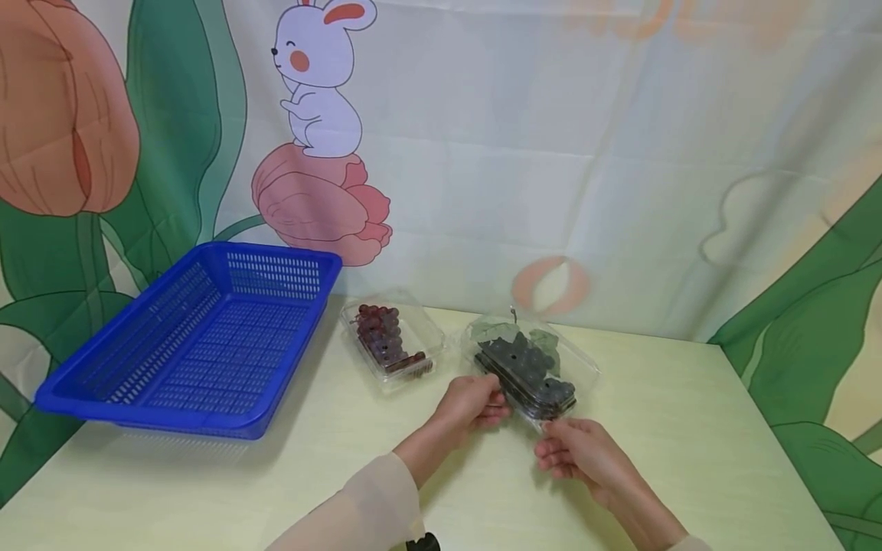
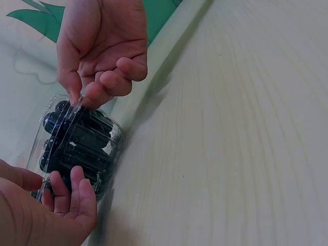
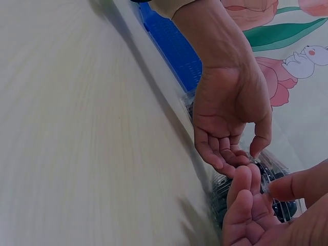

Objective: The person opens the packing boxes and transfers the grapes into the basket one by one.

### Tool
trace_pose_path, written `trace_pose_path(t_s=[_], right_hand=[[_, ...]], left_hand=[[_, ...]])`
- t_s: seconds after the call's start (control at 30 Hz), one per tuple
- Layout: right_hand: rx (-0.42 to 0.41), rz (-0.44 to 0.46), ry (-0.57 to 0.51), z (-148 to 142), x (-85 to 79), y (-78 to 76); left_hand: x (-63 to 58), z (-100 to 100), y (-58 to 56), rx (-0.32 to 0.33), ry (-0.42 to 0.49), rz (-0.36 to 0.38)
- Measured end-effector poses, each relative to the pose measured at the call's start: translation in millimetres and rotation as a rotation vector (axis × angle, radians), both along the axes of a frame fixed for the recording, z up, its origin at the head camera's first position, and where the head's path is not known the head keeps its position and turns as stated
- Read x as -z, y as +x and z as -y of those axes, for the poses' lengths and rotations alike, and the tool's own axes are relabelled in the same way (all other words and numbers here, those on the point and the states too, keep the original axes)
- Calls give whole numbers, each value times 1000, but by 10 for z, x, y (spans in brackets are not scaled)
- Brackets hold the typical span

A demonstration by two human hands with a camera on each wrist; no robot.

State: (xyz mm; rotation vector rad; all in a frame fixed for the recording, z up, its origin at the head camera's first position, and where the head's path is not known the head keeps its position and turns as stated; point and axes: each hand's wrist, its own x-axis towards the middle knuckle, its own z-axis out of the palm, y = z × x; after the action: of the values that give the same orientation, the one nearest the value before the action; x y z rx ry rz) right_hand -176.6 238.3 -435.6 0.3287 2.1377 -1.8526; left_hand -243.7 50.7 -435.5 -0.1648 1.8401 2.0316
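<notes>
A clear plastic clamshell box (image 1: 584, 370) lies on the table with dark grapes (image 1: 520, 358) and green leaves (image 1: 547, 343) inside. My left hand (image 1: 470, 401) pinches its near left rim between thumb and fingers. At the near right corner, my right hand (image 1: 582, 454) pinches the same rim. The left wrist view has the left hand (image 2: 48, 207) below and the right hand (image 2: 105, 51) above, both at the box edge. In the right wrist view, the right hand's fingers (image 3: 245, 207) partly hide the dark grapes.
Just left of this box, a second clear box (image 1: 429, 330) holds red grapes (image 1: 380, 334). A large blue plastic basket (image 1: 276, 383) stands at the table's left. Behind the table hangs a printed cloth (image 1: 468, 176) with a rabbit and tulips.
</notes>
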Motion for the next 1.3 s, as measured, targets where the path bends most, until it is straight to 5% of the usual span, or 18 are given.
trace_pose_path(t_s=[0.47,1.3], right_hand=[[-90,17,0,-184,-1,156],[-307,118,4,-500,-55,313]], left_hand=[[-2,-56,179,40,-18,-38],[21,6,515,118,11,32]])
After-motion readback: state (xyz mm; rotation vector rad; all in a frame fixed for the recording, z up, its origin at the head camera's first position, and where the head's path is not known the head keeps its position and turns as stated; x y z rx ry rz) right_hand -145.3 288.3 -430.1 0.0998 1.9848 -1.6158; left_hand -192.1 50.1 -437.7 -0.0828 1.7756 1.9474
